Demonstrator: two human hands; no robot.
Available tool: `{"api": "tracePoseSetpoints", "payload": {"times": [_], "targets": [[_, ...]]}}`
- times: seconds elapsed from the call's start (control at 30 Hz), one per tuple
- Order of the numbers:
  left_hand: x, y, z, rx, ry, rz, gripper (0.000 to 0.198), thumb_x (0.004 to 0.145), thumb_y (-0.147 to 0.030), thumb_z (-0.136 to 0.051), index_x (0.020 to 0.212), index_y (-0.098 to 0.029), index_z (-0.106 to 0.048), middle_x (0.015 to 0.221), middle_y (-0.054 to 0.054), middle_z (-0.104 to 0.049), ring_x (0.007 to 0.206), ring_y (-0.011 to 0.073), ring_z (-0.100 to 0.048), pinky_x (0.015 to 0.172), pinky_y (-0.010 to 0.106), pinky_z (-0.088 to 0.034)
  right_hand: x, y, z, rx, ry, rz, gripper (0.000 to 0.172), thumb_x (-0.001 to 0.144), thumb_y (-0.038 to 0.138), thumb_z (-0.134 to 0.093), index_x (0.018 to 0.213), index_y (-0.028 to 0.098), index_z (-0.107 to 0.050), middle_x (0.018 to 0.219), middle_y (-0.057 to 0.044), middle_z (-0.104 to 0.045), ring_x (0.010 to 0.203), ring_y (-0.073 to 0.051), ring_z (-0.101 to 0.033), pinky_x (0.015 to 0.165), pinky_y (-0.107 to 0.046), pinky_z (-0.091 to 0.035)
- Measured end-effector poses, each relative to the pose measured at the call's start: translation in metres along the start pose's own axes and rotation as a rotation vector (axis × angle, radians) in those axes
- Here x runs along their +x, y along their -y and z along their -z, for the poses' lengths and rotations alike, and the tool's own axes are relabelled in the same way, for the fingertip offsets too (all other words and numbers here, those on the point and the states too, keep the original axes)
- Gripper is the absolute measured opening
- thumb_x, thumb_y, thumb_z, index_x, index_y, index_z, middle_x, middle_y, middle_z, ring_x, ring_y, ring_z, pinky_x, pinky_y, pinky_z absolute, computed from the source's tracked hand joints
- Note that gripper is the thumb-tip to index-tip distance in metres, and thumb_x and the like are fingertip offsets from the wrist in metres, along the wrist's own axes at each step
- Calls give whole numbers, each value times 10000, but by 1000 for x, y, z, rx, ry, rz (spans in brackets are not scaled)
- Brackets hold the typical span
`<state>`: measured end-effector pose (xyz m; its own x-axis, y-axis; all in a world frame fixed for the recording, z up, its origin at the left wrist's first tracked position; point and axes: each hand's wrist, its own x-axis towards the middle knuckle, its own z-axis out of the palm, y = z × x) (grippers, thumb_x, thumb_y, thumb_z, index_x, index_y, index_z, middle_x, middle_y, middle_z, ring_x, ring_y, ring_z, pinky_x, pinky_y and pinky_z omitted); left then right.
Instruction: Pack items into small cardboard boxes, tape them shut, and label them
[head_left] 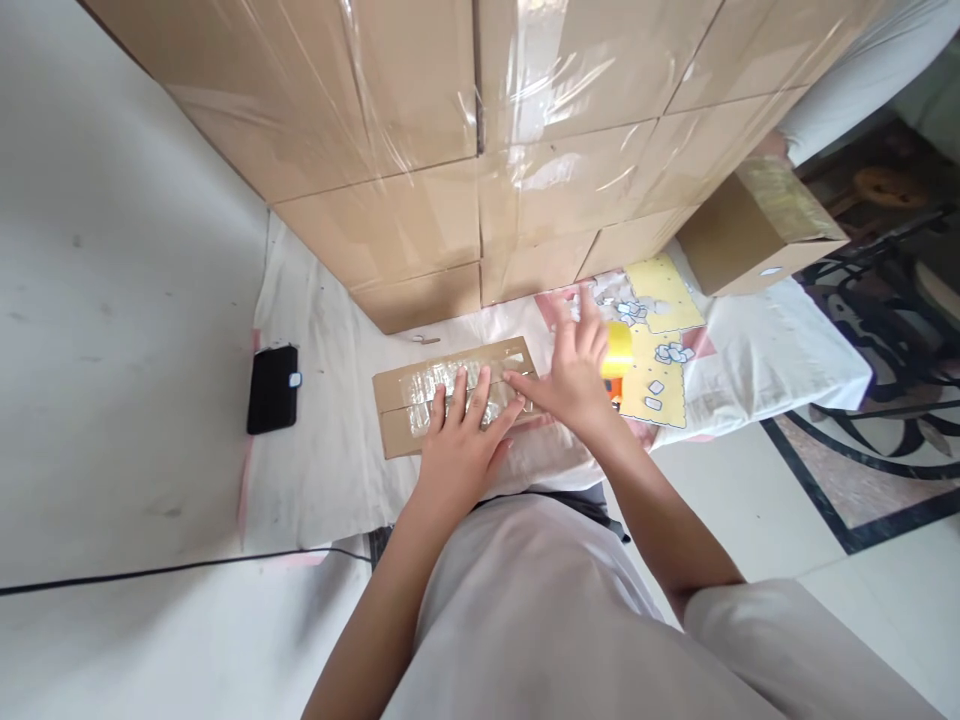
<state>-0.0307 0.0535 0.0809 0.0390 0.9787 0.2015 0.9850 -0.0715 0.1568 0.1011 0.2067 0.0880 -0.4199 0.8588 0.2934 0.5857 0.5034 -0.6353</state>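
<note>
A small cardboard box point(400, 393) lies in front of me on a white cloth, with clear tape over its middle seam. My left hand point(463, 440) rests flat on its top, fingers spread, over the tape. At the box's right end is my right hand point(574, 375), its thumb reaching over the box edge and its other fingers stretched out and a little blurred. Just right of that hand sits a yellow tape roll point(618, 350) with an orange part point(613, 388) below it, partly hidden by the hand. Neither hand grips anything.
Stacked cardboard boxes point(420, 220) wrapped in clear film rise behind. A black phone point(272, 390) lies at the left. Yellow printed sheets point(656, 375) lie at the right, near another box point(742, 235) that a person's hand point(772, 147) touches. A black cable point(187, 568) runs along the lower left.
</note>
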Motion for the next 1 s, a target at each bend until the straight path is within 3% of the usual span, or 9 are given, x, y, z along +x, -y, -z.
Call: {"api": "tracePoseSetpoints", "payload": {"times": [0.07,0.17,0.23,0.33,0.4,0.5,0.7,0.87,1.0], "targets": [[1,-4,3,-5,31,8,510,958,-298,-583,1464,-314,-527,1678,135,-284,1546,447,-213,1189,694,-323,3,-6,10,-86,-148,-46,969,749,553,-792,1542,223,-341,1669,-200,-111,1509,-531,-92,1136,-781,-118],[7,-13,8,-9,80,39,467,958,-351,-573,1419,-278,-571,1676,97,-310,1536,502,-208,1153,771,-300,-8,-37,36,-189,-287,-90,981,822,521,-718,1609,255,-197,1640,-207,-180,1491,-485,-197,1135,-747,-183],[13,-18,11,-10,93,64,392,981,-374,-520,1343,-260,-619,1659,73,-357,1541,489,-220,1143,812,-247,-29,-73,56,-266,-355,-136,859,847,480,-683,1580,277,-285,1601,-184,-277,1462,-447,-278,1127,-714,-250],[24,-18,10,-31,68,73,397,1010,-409,-450,1334,-236,-598,1623,77,-430,1530,378,-322,1198,739,-203,-71,-138,84,-343,-388,-272,499,870,414,-628,1347,273,-590,1450,-140,-499,1360,-403,-431,1087,-656,-348],[31,-16,5,-21,24,70,516,999,-464,-464,1443,-205,-507,1577,114,-493,1453,357,-440,1192,686,-239,-97,-176,98,-312,-324,-320,313,886,376,-581,1141,240,-701,1277,-132,-629,1241,-360,-547,1062,-595,-400],[36,-12,-3,41,-27,64,655,973,-523,-498,1528,-183,-424,1501,144,-573,1330,388,-538,1143,667,-284,-116,-214,108,-273,-185,-348,291,896,351,-533,1034,211,-747,1175,-137,-688,1150,-322,-612,1040,-525,-435],[33,-7,-16,79,-25,1,676,999,-508,-435,1561,-136,-377,1596,132,-460,1475,381,-402,1210,609,-248,-86,-244,102,-352,-101,-542,438,898,387,-520,1259,229,-712,1393,-142,-588,1254,-369,-516,1028,-532,-419],[30,-5,-21,102,-13,1,717,998,-546,-414,1579,-131,-343,1635,111,-390,1525,373,-330,1232,594,-255,-44,-258,94,-394,-44,-564,560,866,475,-598,1386,266,-624,1435,-173,-517,1291,-451,-414,1023,-627,-358],[27,-7,-21,109,-27,-8,715,996,-541,-424,1581,-137,-342,1628,109,-400,1521,371,-341,1238,594,-258,-26,-258,93,-441,48,-478,405,914,422,-547,1259,262,-686,1421,-176,-510,1299,-435,-377,1029,-618,-336]]}}
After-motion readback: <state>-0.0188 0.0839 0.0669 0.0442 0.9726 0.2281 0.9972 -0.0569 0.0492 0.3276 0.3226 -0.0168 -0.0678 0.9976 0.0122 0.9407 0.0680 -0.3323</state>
